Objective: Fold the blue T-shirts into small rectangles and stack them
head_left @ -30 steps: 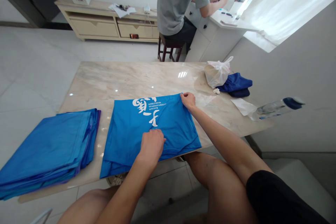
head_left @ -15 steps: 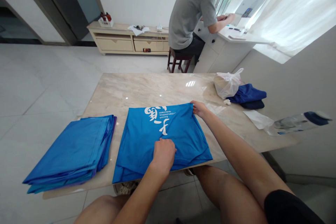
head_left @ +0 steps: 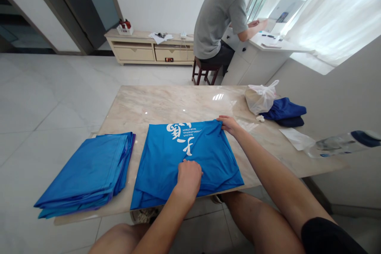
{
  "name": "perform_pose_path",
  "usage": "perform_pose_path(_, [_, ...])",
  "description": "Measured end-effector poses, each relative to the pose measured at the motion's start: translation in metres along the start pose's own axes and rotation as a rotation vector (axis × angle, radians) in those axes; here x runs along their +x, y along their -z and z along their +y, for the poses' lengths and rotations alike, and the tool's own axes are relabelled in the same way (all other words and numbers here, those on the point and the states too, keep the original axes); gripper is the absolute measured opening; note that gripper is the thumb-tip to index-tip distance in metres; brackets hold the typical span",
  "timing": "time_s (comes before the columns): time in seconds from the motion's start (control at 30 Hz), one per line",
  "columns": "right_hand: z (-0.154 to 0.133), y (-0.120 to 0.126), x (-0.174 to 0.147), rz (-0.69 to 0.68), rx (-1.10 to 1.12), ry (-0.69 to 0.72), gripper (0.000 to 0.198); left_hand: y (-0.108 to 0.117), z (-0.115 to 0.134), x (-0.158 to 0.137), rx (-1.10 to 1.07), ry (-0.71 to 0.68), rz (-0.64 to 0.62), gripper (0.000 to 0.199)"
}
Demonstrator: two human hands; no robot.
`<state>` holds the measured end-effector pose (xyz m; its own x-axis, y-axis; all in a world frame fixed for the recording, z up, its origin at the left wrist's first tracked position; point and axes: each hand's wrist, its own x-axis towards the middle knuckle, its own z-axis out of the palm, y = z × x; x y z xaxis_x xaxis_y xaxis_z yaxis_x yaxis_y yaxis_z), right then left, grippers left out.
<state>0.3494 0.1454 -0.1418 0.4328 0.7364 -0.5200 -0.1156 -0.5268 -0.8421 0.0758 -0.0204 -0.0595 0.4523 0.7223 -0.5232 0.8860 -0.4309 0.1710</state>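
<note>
A blue T-shirt point(head_left: 160, 158) with white lettering lies partly folded on the marble-look table point(head_left: 166, 99), its lower edge along the near side. My left hand point(head_left: 189, 176) is closed, fingers curled down onto the middle of the cloth; its fingertips are hidden under the hand. At the far right corner, my right hand point(head_left: 228, 124) pinches the shirt's edge, and small creases run from that spot. To the left sits a stack of folded blue garments point(head_left: 86, 166), with purple showing at one side.
At the table's right lie a white plastic bag point(head_left: 260, 97), dark blue cloth point(head_left: 284, 111), a paper sheet point(head_left: 297, 139) and a clear bottle point(head_left: 336, 145). Beyond, a person in grey point(head_left: 217, 16) sits on a stool point(head_left: 205, 69) at a white desk. A low cabinet point(head_left: 133, 51) stands by the wall.
The whole view has shifted slightly. Both hands keep their places on the shirt, and the cloth by the right hand looks a little more creased.
</note>
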Motion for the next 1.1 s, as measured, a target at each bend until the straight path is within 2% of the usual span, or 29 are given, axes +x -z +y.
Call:
perform_pose_path(0.17, [0.002,0.007,0.005,0.023,-0.049,0.01,0.033,-0.003,-0.001,0.003,-0.017,-0.002,0.012,0.036])
perform_pose_path(0.37, [-0.001,0.022,0.006,-0.053,-0.105,0.048,0.018,-0.008,-0.002,0.005,-0.021,-0.006,0.043,0.035])
perform_pose_path(0.63, [0.001,0.03,0.006,-0.073,-0.181,0.172,0.03,-0.002,-0.004,0.0,-0.013,0.0,0.012,0.035])
perform_pose_path(0.77, [0.002,0.03,0.009,-0.025,-0.294,0.268,0.033,-0.001,-0.004,-0.002,-0.008,-0.01,-0.01,0.037])
perform_pose_path(0.87, [0.002,0.031,0.01,0.03,-0.44,0.353,0.029,0.0,-0.007,-0.002,0.005,-0.004,-0.003,0.039])
perform_pose_path(1.1, [0.005,0.046,0.018,0.156,-0.502,0.301,0.027,0.0,-0.015,-0.007,0.021,-0.002,0.012,0.046])
